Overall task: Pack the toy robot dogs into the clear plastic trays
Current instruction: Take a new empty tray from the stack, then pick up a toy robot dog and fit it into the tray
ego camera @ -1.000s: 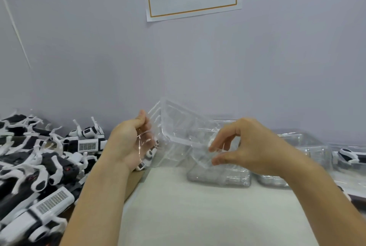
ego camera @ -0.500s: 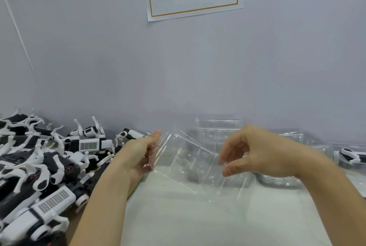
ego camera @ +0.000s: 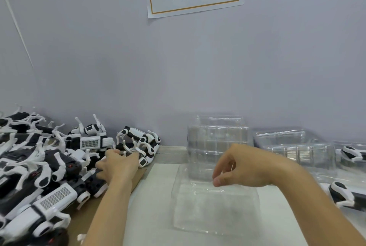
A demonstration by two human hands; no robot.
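Observation:
A clear plastic tray (ego camera: 214, 211) lies flat and open side up on the white mat (ego camera: 152, 196) in front of me. My right hand (ego camera: 244, 168) hovers over its far edge, thumb and forefinger curled and pinching the thin rim. A big heap of black-and-white toy robot dogs (ego camera: 49, 166) fills the left side. My left hand (ego camera: 118, 164) reaches into that heap, its fingers stretched out and touching one toy dog (ego camera: 145, 149) at the pile's right end.
A stack of clear trays (ego camera: 217, 140) stands behind the mat against the wall. A lower tray stack (ego camera: 293, 146) is to its right. Toy dogs in trays (ego camera: 350, 153) sit at the far right. Brown cardboard (ego camera: 89, 212) lies under the heap.
The tray has come down from a tilted hold to lie flat on the mat. My left hand let go of it and moved left into the dog heap.

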